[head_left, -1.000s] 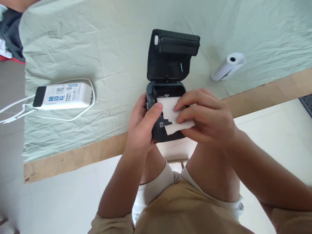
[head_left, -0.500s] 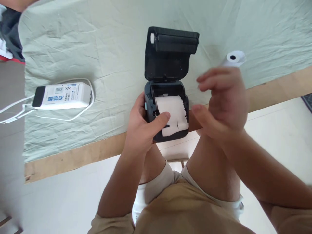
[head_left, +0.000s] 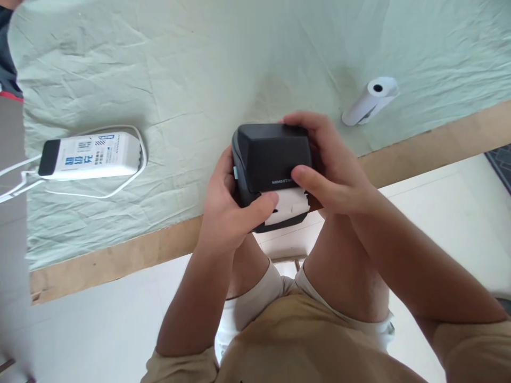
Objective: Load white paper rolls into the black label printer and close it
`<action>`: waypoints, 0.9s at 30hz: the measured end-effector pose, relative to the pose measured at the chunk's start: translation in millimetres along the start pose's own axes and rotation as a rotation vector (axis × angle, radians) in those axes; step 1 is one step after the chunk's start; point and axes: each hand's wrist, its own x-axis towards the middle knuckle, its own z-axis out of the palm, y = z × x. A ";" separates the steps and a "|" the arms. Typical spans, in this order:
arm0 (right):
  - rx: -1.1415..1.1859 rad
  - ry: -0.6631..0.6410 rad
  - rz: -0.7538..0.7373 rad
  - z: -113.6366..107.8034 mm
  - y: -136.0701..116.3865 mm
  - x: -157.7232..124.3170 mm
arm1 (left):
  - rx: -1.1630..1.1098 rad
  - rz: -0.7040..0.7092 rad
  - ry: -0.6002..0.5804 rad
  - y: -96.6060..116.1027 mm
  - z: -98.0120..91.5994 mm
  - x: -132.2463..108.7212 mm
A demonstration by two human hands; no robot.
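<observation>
A small black label printer (head_left: 275, 157) is held between my two hands over the table's near edge, its lid folded down over the top. White paper (head_left: 289, 205) with a torn edge sticks out from under the lid's front. My left hand (head_left: 229, 213) wraps the printer's left side, with the thumb pressing on the paper. Around the right side and back of the lid curls my right hand (head_left: 329, 165), its thumb lying on the lid's front right corner. The fingers beneath the printer are hidden.
A white paper roll (head_left: 369, 101) lies on the pale green tablecloth (head_left: 191, 64) to the right. On the left rests a white power strip (head_left: 91, 155) with white cables. The bare wooden table edge (head_left: 120, 255) runs along the near side. Part of another person's clothing (head_left: 8, 58) shows at upper left.
The printer's lid, standing up before, is now folded down over the paper. My right hand has come from the right onto the lid. My left hand keeps its hold.
</observation>
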 end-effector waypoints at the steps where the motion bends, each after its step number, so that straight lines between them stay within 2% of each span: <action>1: 0.068 -0.049 0.001 0.0 0.3 0.8 | -0.009 -0.001 0.003 0.8 1.4 0.2; 4: 0.287 -0.124 0.018 0.3 3.7 5.0 | -0.043 -0.027 0.009 1.9 6.2 1.8; 8: 0.374 -0.117 0.035 0.7 4.9 7.7 | -0.096 -0.019 -0.023 -1.9 7.1 5.4; 11: 0.401 -0.133 0.100 -1.2 1.4 7.1 | -0.107 -0.003 -0.059 -6.3 3.9 7.1; 18: 0.398 -0.107 0.180 -4.9 -3.2 4.1 | -0.118 0.002 -0.098 -9.4 1.1 6.7; 27: 0.245 -0.093 0.107 -3.9 4.3 5.0 | -0.118 -0.026 -0.084 -6.3 1.9 6.2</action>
